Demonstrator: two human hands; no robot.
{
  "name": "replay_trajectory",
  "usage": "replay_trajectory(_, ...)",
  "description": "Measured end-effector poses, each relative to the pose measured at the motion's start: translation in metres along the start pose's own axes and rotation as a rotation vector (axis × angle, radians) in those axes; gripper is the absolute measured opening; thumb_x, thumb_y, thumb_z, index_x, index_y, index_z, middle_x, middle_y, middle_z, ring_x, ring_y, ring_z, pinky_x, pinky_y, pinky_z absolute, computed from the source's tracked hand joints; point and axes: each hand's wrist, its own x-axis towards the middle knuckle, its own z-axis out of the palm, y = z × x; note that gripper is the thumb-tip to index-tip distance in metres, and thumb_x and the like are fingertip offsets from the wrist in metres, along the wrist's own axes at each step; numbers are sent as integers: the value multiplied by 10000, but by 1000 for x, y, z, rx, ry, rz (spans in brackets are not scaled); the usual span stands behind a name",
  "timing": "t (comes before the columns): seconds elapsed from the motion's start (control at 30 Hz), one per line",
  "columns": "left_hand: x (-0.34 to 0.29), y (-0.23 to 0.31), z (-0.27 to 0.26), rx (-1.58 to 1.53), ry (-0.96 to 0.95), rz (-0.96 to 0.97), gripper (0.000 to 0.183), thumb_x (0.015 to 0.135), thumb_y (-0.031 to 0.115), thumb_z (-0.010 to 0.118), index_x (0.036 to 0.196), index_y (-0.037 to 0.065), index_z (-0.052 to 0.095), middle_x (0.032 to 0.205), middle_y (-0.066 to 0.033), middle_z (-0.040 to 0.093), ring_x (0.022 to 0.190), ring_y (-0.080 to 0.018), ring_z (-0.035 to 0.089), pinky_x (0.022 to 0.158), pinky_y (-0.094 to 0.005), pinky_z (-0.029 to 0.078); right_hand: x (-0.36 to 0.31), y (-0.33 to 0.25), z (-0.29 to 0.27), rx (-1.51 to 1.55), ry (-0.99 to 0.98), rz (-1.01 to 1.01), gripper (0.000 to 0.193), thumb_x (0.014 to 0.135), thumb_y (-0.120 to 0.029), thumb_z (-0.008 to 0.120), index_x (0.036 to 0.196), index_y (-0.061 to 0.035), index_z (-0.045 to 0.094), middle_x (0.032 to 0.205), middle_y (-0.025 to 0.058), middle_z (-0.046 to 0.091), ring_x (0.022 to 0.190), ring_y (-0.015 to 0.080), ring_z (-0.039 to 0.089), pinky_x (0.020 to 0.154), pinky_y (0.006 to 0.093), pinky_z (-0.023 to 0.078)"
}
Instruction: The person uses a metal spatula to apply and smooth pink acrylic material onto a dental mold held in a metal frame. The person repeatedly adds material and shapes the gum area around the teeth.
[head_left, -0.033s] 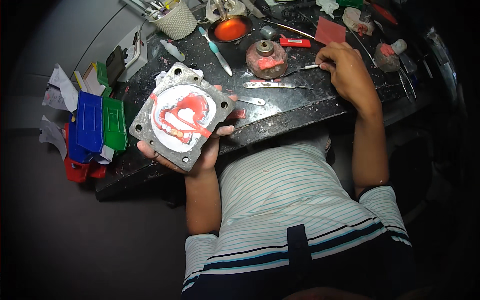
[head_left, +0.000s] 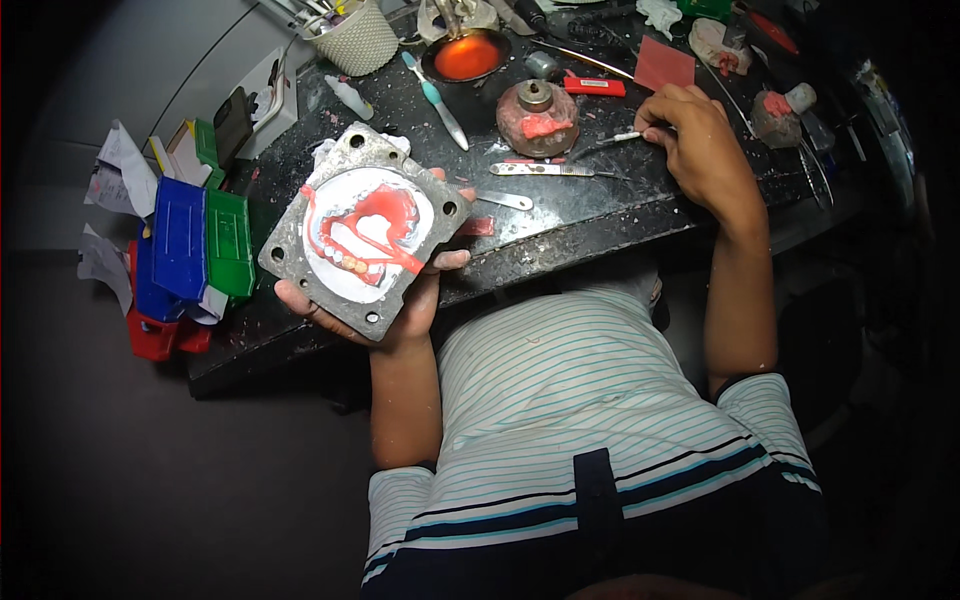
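Note:
In my left hand (head_left: 412, 315) rests a square grey metal dental flask half (head_left: 283, 238), tilted, with fingers curled round its underside and right edge. White plaster (head_left: 335, 287) fills its round opening. On the plaster lies a red wax denture pattern (head_left: 395, 212) with several teeth (head_left: 350, 262) along its near-left side. My right hand (head_left: 690, 140) pinches the pale handle of a thin wax carver (head_left: 620, 138), its dark tip pointing left at the base of the alcohol burner (head_left: 538, 120). Pink wax sticks to the burner's side. I cannot make out a flame.
A dark bowl of melted red wax (head_left: 466, 58), a red wax sheet (head_left: 664, 63), a red box (head_left: 594, 87) and a scalpel handle (head_left: 540, 169) lie about the bench. A toothbrush-like teal-and-white tool (head_left: 437, 100) is beyond the flask. Blue (head_left: 180, 240) and green bins (head_left: 229, 245) stand left.

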Motion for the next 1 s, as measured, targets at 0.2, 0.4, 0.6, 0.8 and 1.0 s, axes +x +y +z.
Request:
replay_trajectory(0.2,-5,-4,0,-126,-8,108,1196,763,838,654,1650,270,86,1619,-380,77,1378,-754,148,906,-869,427,8,-14,-32,410,53,-85,98,915,51,669,987,-15,678,907,66,684,853,142,664,731,298,503)
replay_trajectory(0.4,-9,-2,-6,-55,-22,25,1172,780,836,638,1651,278,86,1629,-373,55,1394,-744,123,899,-855,444,52,-44,-22,1026,421,-173,251,935,44,692,1184,21,678,1068,90,745,927,175,706,846,304,574)
replay_trajectory(0.6,-16,2,-12,45,1,52,1147,792,838,626,1652,285,106,1635,-370,30,1406,-742,73,900,-821,478,57,-62,-12,611,432,-209,170,867,54,756,1036,43,734,1014,87,757,925,138,702,839,269,550)
replay_trajectory(0.8,-18,5,-16,101,24,36,1201,790,822,647,1655,235,55,1629,-376,9,1417,-731,58,929,-814,463,44,-52,-23,900,534,-252,152,950,55,689,1101,58,697,1056,133,744,803,101,653,694,220,505)
replay_trajectory(1.0,-14,1,-15,-40,-10,53,1233,770,829,660,1651,198,73,1624,-378,39,1433,-699,124,908,-870,421,18,-55,-25,791,490,-196,168,950,48,681,1118,55,683,1029,134,735,808,106,646,659,226,497)
